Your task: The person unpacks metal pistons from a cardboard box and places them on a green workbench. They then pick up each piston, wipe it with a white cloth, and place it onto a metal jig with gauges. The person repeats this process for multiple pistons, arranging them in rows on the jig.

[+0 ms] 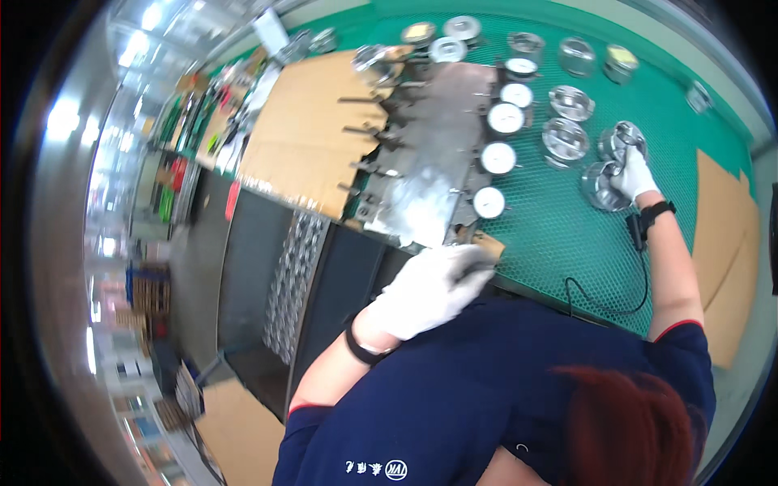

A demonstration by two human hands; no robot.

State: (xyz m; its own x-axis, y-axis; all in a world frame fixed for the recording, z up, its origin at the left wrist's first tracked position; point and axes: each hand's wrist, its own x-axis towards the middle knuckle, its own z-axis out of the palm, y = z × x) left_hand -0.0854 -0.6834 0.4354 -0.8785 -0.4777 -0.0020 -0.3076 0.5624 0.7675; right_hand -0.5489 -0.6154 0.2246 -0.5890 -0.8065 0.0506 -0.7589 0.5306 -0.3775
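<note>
- Apparently picking: white-gloved right hand [637,176] on shiny round metal cups [598,188], directly beneath it; closure unclear.
- White-gloved left hand [433,287] curled, blurred; can't tell grip.
- Next likely needs firm cup hold.

- Green mesh-textured tabletop [531,251] carries a grey metal fixture [442,121].
- Tan cardboard sheet [300,121] lies left of the fixture.
- White round dial gauges [498,158] line the fixture's right side.
- Silver cylindrical metal parts [565,141] stand farther right of it.
- Brown cardboard [728,251] lies far right of it.

The navy shirt [454,381] bears white lettering [363,468], apparently beside an emblem [396,470].
</note>
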